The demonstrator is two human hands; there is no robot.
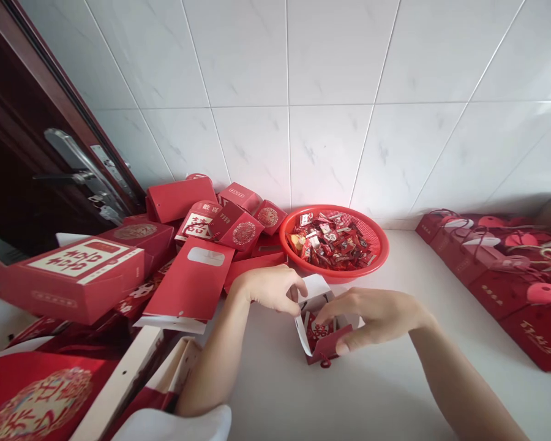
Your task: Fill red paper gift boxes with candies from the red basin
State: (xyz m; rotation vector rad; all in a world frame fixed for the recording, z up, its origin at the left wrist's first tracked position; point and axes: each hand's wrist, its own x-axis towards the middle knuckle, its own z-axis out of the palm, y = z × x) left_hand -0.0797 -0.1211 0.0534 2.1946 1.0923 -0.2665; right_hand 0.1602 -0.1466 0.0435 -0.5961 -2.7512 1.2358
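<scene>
A small red gift box (pixel 331 346) with a white inside stands on the white tabletop, its top flaps up. Inside lie red wrapped candies (pixel 319 327), partly covered by my fingers. My left hand (pixel 272 289) curls its fingers and thumb at the box's back left edge. From the right, my right hand (pixel 377 313) reaches over the box with fingers apart. Its fingertips are in the opening and its thumb touches the red front flap. A small red tassel or cord (pixel 325 361) hangs at the front of the box.
Behind the box is a red plastic basket (pixel 380 260) of wrapped candies. Red cartons (pixel 190 275) lie in a loose pile on the left. Closed red boxes with cords (pixel 496 294) stand in rows on the right. A tiled wall (pixel 330 153) and a dark door (pixel 22 92) bound the table.
</scene>
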